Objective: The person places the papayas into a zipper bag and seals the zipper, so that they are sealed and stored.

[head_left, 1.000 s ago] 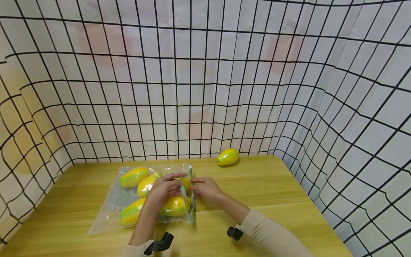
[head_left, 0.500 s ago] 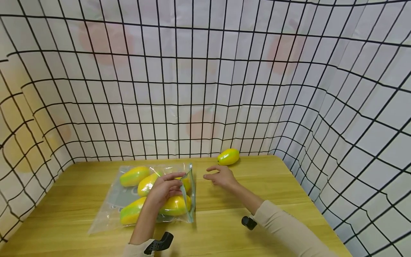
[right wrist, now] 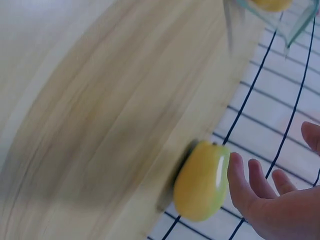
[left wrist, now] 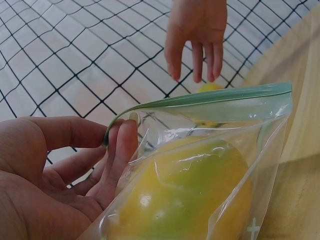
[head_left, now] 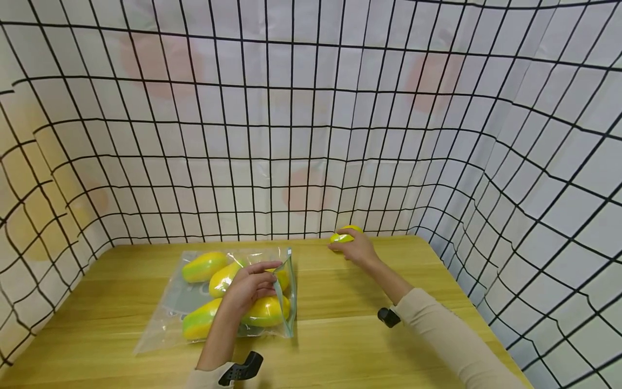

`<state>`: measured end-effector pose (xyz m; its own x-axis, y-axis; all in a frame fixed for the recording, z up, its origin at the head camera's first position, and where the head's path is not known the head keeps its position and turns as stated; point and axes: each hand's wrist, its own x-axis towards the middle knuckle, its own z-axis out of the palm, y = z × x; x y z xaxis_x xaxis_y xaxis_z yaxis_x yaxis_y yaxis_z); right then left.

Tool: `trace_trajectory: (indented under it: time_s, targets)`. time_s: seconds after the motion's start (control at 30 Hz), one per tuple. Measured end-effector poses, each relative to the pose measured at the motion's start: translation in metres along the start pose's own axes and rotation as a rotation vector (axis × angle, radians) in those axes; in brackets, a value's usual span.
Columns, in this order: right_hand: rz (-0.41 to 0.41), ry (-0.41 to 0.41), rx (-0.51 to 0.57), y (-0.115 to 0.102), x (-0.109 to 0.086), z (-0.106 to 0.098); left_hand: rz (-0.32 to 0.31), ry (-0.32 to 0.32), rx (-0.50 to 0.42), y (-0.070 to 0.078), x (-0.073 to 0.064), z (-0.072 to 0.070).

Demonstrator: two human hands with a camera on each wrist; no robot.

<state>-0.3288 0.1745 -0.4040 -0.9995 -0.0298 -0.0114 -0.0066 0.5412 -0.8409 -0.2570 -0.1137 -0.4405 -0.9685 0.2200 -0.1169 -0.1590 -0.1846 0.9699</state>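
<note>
Head view: my right grip (head_left: 360,250) — thumb and fingers apart, holding nothing — hangs just beside the yellow papaya (right wrist: 198,182), which lies beyond it near the far edge of the tabletop (head_left: 335,335), lengthwise mostly left-to-right; my left grip (head_left: 243,290), farther off, pinches the clear bag (left wrist: 225,96).

Glossy clear plastic bag (head_left: 183,298) — smooth wooden table (head_left: 335,308)

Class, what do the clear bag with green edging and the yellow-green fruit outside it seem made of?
Clear bag with green edging: probably thin, glossy plastic film; see-through and creased.
Yellow-green, oval fruit: smooth, shiny, with a bright highlight; perhaps moulded plastic, possibly real.
</note>
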Motion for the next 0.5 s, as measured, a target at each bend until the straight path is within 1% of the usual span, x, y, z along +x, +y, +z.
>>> trace_trajectory:
  time_s: [0.23, 0.5]
  targets:
    - [0.031, 0.081, -0.103, 0.013, 0.019, -0.013, 0.000, 0.003, -0.005, 0.000, -0.002, 0.000]
    - [0.084, 0.154, -0.106, 0.025, 0.038, -0.024, -0.002, 0.010, -0.004, -0.001, 0.000, 0.000]
